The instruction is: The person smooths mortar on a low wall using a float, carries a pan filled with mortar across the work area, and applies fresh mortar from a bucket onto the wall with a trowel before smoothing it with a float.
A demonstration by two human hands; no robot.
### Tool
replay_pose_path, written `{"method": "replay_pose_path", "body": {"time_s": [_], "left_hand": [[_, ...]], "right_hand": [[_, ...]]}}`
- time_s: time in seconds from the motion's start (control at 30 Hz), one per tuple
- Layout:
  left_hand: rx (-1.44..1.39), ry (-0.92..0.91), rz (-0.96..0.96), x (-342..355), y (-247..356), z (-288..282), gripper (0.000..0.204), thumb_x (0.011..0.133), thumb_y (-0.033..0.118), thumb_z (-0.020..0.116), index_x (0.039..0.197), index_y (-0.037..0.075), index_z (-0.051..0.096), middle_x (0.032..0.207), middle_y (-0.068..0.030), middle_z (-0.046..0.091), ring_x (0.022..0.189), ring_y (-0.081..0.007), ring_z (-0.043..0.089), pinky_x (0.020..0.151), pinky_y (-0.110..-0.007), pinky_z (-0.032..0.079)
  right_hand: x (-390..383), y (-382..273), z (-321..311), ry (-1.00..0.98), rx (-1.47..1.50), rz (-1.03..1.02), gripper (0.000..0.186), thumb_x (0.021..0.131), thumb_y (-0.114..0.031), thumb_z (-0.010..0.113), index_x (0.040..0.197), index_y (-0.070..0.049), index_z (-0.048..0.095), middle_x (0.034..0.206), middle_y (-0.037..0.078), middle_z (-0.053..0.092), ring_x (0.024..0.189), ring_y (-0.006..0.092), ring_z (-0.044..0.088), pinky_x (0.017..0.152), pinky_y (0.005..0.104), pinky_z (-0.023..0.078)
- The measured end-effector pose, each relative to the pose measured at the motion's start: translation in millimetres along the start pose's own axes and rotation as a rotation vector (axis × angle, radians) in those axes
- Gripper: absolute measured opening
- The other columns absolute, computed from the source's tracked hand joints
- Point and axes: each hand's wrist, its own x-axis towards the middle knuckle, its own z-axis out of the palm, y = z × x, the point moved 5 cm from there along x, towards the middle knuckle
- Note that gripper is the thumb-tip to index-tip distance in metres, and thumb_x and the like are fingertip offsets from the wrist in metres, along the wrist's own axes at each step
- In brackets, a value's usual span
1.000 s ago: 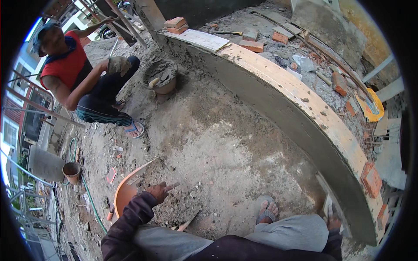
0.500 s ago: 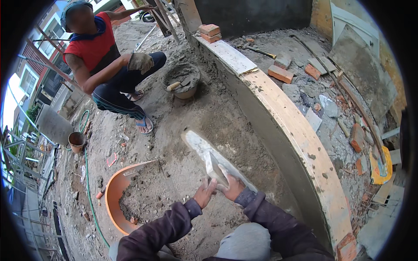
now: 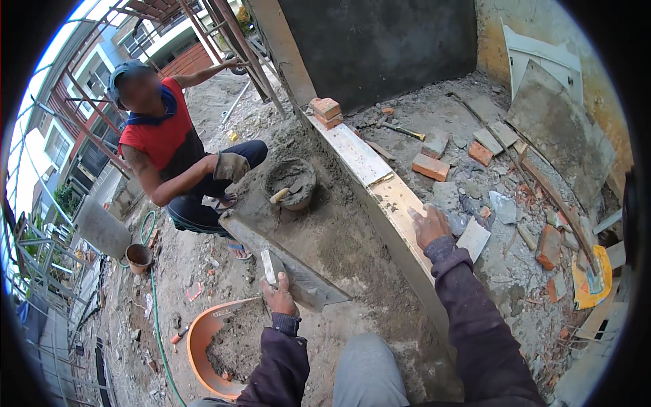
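My left hand [image 3: 279, 298] grips a small flat pale trowel [image 3: 270, 266] and lies against the near edge of a long grey straightedge [image 3: 298, 271]. The straightedge lies slantwise on the wet grey mortar surface [image 3: 339, 230]. With fingers spread, my right hand [image 3: 428, 225] rests on the top of a curved wooden form plank [image 3: 380, 190] that borders the mortar on the right. It holds nothing.
Another person in a red vest [image 3: 169, 156] squats at the far left beside a mortar bucket [image 3: 291, 183]. An orange basin [image 3: 203, 342] sits by my left knee. Bricks [image 3: 325, 108], a hammer [image 3: 403, 130] and rubble lie behind the plank. A green hose [image 3: 157, 319] runs along the left.
Both hands held the straightedge up together before. Now it lies on the mortar, and my right hand has moved right onto the plank. My view has swung up and right.
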Motion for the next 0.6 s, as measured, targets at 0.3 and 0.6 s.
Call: {"method": "replay_pose_path", "body": {"time_s": [0.3,0.6], "left_hand": [[0.170,0.117,0.061,19,29,14,0.038,0.073,0.024,0.059,0.092,-0.004,0.042,0.082,-0.0106,0.051,0.072,-0.0156,0.047,0.066,-0.028,0.039],[-0.085,0.042,-0.188,21,-61,48,0.035,0.079,0.028,0.052,0.100,0.002,0.041,0.086,-0.0062,0.050,0.076,-0.0129,0.046,0.069,-0.026,0.039]], "right_hand": [[-2,65,57,-0.029,-0.111,-0.148,0.043,0.078,-0.029,0.045,0.116,-0.009,0.039,0.118,0.015,0.037,0.104,0.0334,0.037,0.089,0.0373,0.030],[-8,41,55,-0.006,-0.357,-0.342,0.036,0.078,-0.020,0.043,0.113,-0.012,0.045,0.116,0.013,0.039,0.103,0.0289,0.039,0.089,0.0353,0.031]]}}
